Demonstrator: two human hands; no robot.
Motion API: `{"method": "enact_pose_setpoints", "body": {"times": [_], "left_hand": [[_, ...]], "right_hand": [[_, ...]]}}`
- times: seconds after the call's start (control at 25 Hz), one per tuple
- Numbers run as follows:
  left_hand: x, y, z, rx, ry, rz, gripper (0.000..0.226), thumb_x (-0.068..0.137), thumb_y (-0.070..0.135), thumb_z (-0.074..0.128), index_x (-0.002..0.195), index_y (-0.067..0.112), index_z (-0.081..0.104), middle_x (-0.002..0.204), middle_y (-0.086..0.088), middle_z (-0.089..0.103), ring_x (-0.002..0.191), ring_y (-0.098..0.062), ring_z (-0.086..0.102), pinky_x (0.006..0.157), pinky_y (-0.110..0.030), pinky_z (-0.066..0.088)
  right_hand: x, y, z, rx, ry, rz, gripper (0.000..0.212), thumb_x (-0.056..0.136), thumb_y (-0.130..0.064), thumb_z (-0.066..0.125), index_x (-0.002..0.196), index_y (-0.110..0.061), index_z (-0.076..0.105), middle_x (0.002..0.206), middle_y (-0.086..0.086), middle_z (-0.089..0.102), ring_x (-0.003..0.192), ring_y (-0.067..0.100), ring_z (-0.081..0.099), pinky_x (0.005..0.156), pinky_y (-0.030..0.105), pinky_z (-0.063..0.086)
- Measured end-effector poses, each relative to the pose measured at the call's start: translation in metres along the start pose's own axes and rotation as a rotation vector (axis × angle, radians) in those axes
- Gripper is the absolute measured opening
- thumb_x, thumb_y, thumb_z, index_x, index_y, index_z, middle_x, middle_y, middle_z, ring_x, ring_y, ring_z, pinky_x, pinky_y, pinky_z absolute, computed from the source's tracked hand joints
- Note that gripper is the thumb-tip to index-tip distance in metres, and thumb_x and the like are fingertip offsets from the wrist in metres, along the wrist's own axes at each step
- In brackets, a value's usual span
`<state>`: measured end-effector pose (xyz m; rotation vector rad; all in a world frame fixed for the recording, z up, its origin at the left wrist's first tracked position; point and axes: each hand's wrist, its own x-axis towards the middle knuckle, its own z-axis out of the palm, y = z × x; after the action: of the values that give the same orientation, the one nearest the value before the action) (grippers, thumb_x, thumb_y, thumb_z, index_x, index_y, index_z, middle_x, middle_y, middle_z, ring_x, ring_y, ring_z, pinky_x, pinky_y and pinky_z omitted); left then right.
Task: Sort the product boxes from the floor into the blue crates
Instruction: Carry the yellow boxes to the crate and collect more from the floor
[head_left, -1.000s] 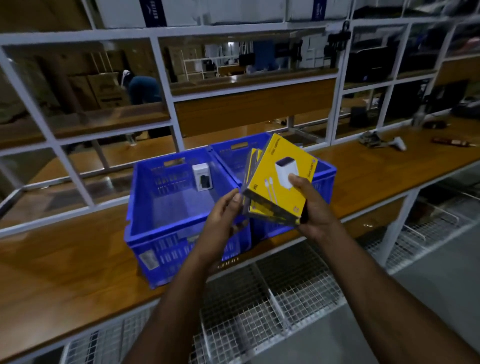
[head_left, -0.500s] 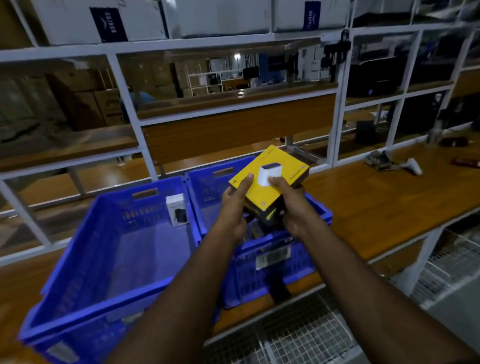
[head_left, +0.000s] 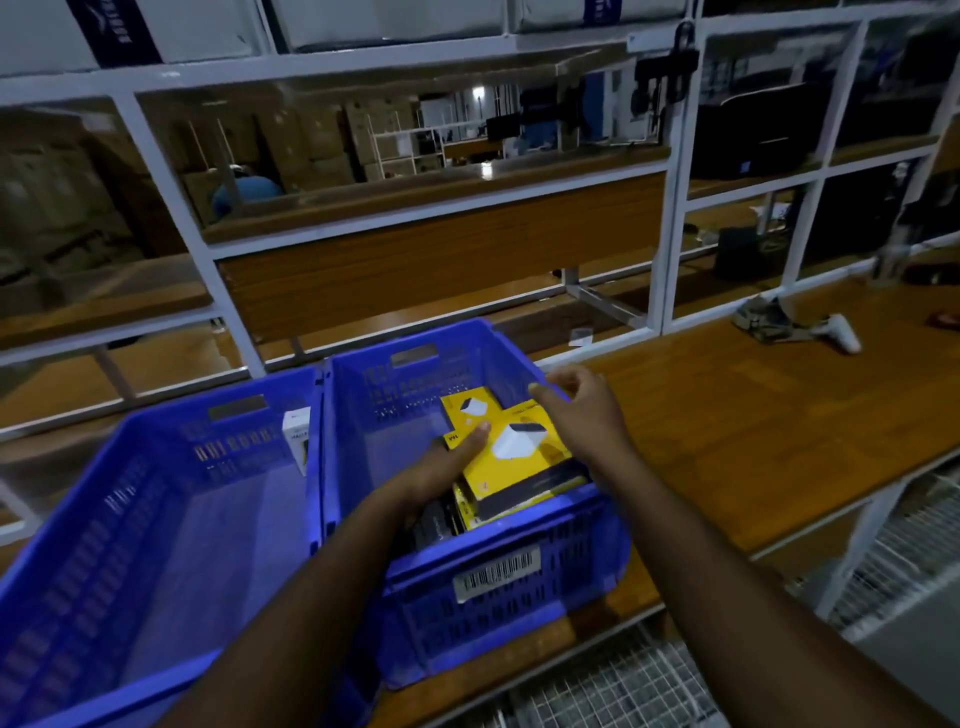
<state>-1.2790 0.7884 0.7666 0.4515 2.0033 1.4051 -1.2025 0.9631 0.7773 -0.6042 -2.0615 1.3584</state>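
Yellow charger boxes (head_left: 511, 457) stacked in the right blue crate (head_left: 498, 597), long axis running away toward the far wall, left hand (head_left: 441, 467) gripping the near-left edge, right hand (head_left: 582, 410) loose, just off the far-right corner.

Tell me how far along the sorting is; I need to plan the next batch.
Done: a white box stands in the left crate. In hand: the left hand holds yellow boxes down in the right crate; the right hand hovers open. The floor is out of view.
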Motion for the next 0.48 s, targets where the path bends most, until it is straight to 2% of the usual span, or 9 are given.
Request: {"method": "enact_pose_setpoints", "body": {"times": [0.08, 0.12, 0.2, 0.24, 0.36, 0.44, 0.48], "left_hand": [[0.006, -0.001, 0.008, 0.108, 0.017, 0.077, 0.043, 0.096, 0.055, 0.045, 0.126, 0.027, 0.060, 0.122, 0.006, 0.068, 0.103, -0.009, 0.065, 0.077, -0.023, 0.047], [0.008, -0.002, 0.006, 0.112, 0.010, 0.079, 0.046, 0.095, 0.058, 0.045, 0.127, 0.027, 0.059, 0.124, 0.005, 0.068, 0.106, -0.011, 0.065, 0.083, -0.026, 0.049], [0.009, -0.005, -0.001, 0.075, -0.010, 0.025, 0.057, 0.089, 0.068, 0.045, 0.126, 0.028, 0.058, 0.126, 0.007, 0.065, 0.113, -0.012, 0.062, 0.098, -0.032, 0.044], [0.009, -0.008, -0.006, 0.055, -0.002, 0.008, 0.058, 0.087, 0.072, 0.043, 0.125, 0.029, 0.057, 0.125, 0.011, 0.064, 0.114, -0.010, 0.059, 0.101, -0.033, 0.040], [0.007, -0.008, -0.009, 0.035, 0.045, 0.014, 0.058, 0.087, 0.074, 0.041, 0.116, 0.029, 0.062, 0.112, 0.013, 0.068, 0.104, -0.007, 0.060, 0.095, -0.031, 0.041], [0.011, -0.010, -0.010, 0.046, 0.153, 0.083, 0.049, 0.094, 0.063, 0.043, 0.106, 0.022, 0.066, 0.101, 0.006, 0.068, 0.095, -0.008, 0.060, 0.090, -0.029, 0.044], [0.012, -0.012, -0.012, 0.033, 0.219, 0.114, 0.042, 0.098, 0.054, 0.043, 0.104, 0.019, 0.064, 0.104, 0.001, 0.068, 0.096, -0.009, 0.060, 0.090, -0.029, 0.045]], "right_hand": [[0.000, 0.004, 0.008, -0.294, -0.106, -0.077, 0.032, 0.085, -0.042, 0.067, 0.110, -0.022, 0.062, 0.119, 0.003, 0.055, 0.112, 0.023, 0.054, 0.093, 0.044, 0.048], [0.001, 0.004, 0.009, -0.459, -0.149, -0.118, 0.034, 0.085, -0.042, 0.066, 0.112, -0.022, 0.061, 0.122, 0.003, 0.053, 0.114, 0.025, 0.052, 0.094, 0.044, 0.047], [0.001, -0.003, 0.011, -0.710, -0.168, -0.170, 0.034, 0.085, -0.041, 0.064, 0.113, -0.021, 0.060, 0.124, 0.005, 0.051, 0.118, 0.028, 0.048, 0.097, 0.045, 0.043], [0.000, -0.007, 0.014, -0.782, -0.148, -0.188, 0.034, 0.084, -0.041, 0.063, 0.112, -0.021, 0.061, 0.124, 0.006, 0.051, 0.120, 0.029, 0.046, 0.099, 0.046, 0.040], [-0.004, -0.017, 0.031, -0.756, -0.080, -0.339, 0.031, 0.084, -0.040, 0.061, 0.110, -0.022, 0.061, 0.118, 0.005, 0.055, 0.119, 0.026, 0.044, 0.100, 0.044, 0.036], [-0.011, -0.019, 0.048, -0.637, -0.119, -0.461, 0.028, 0.087, -0.040, 0.059, 0.109, -0.022, 0.062, 0.113, 0.002, 0.057, 0.114, 0.024, 0.047, 0.093, 0.040, 0.039], [-0.015, -0.019, 0.056, -0.594, -0.158, -0.488, 0.026, 0.089, -0.039, 0.058, 0.108, -0.022, 0.062, 0.111, 0.001, 0.058, 0.111, 0.023, 0.049, 0.090, 0.039, 0.041]]}}
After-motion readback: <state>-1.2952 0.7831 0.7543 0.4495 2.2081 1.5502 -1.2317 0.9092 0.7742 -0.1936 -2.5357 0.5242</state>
